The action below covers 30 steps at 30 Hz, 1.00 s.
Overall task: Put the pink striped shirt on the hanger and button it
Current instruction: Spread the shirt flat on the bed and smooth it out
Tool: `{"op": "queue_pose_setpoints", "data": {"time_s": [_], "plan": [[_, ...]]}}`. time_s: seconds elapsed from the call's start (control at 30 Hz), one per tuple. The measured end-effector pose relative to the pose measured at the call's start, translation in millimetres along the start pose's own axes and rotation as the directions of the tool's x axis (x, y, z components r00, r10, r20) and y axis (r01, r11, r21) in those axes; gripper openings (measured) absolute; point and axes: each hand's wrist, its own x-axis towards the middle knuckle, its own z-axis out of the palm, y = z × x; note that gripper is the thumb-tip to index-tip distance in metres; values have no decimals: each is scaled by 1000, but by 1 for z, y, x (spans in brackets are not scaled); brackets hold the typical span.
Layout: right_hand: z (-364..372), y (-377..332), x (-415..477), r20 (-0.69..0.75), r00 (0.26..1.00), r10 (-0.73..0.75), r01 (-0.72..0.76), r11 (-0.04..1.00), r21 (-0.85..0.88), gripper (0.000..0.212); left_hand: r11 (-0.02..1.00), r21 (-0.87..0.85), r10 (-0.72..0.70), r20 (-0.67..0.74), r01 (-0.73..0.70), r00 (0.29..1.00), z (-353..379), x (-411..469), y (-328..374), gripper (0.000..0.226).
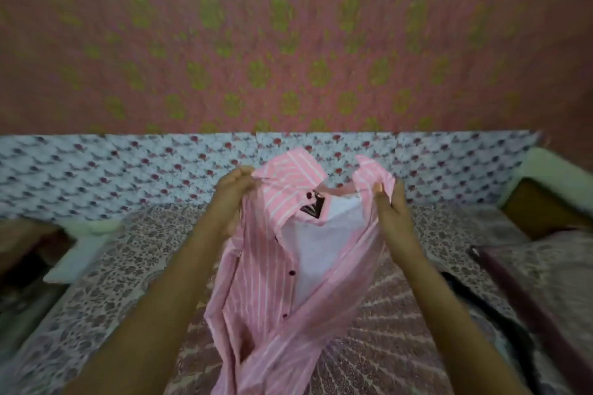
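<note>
The pink striped shirt [256, 282] hangs in front of me above the bed, its front open and its white inner side showing. Dark buttons run down its left placket. My left hand [232, 192] grips the shirt's left shoulder beside the collar. At the right shoulder, my right hand [390, 208] pinches the cloth with thumb on top. A small dark piece [313, 207] shows at the collar; I cannot tell whether it is a label or part of the hanger. No hanger is plainly visible.
A bed with a brown patterned sheet [385, 314] lies below the shirt. A floral cloth [128, 167] runs along the wall behind it. A pillow [552, 269] and a dark strip lie at the right; a white object [80, 253] is at the left.
</note>
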Motion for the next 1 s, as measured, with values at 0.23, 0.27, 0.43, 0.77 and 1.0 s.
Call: {"op": "queue_pose_setpoints", "data": {"time_s": [0.23,0.27,0.43,0.77,1.0], "plan": [[-29,-91,-70,133,989,-61,79,989,-128,56,817,577,-153,224,-5,963,-10,-63,94,20],[-33,-101,-82,145,988,-47,66,989,-129,53,782,621,-107,222,-56,969,-10,-76,105,15],[-55,-133,-138,28,979,-203,205,957,-204,24,783,497,299,228,-375,927,-12,-139,136,17],[-99,-178,-241,-71,766,-639,616,762,-200,11,681,334,660,104,-652,744,-12,-250,182,40],[-117,-213,-253,-247,635,-732,712,679,-180,10,495,414,799,127,-763,588,-2,-275,211,35]]}}
